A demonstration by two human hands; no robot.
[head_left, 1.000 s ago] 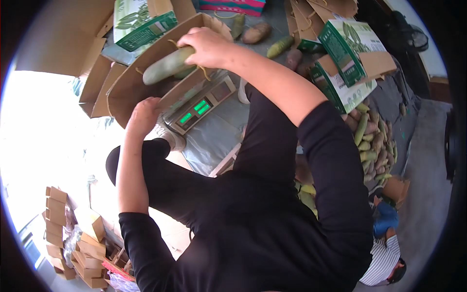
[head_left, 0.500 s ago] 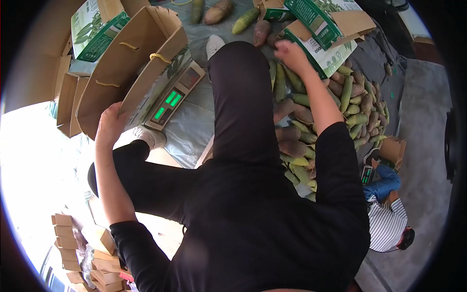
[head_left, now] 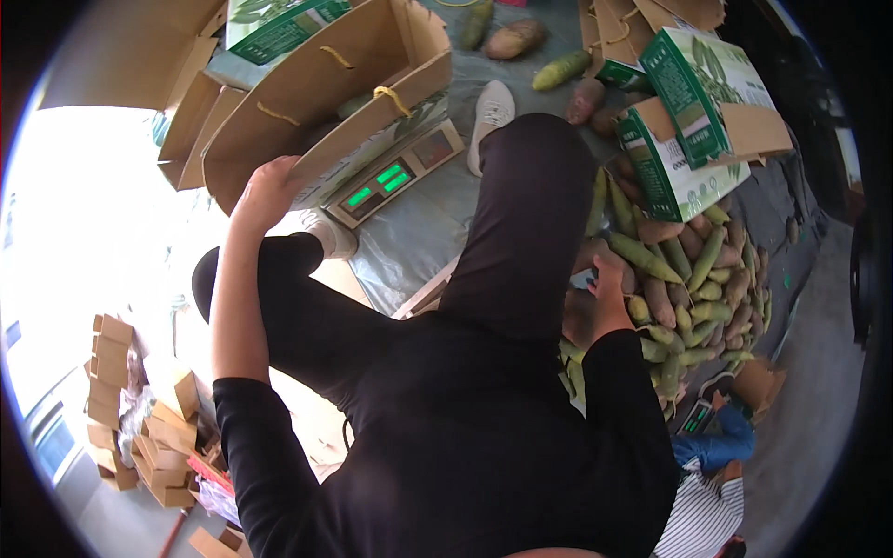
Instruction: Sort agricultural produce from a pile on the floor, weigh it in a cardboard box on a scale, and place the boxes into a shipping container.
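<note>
Open brown carton (head_left: 326, 84) rests on scale with green-lit display (head_left: 379, 184); green-white printed boxes (head_left: 693, 130) at upper right, flat cartons (head_left: 116, 372) lower left

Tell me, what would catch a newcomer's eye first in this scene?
Probably the big heap of green and purplish vegetables spread on the ground at the right, where the person's right hand reaches into it. Next, the open brown cardboard box at upper left, sitting on a digital scale with glowing green digits, its edge gripped by the left hand. A green-and-white printed carton stands open above the heap.
</note>
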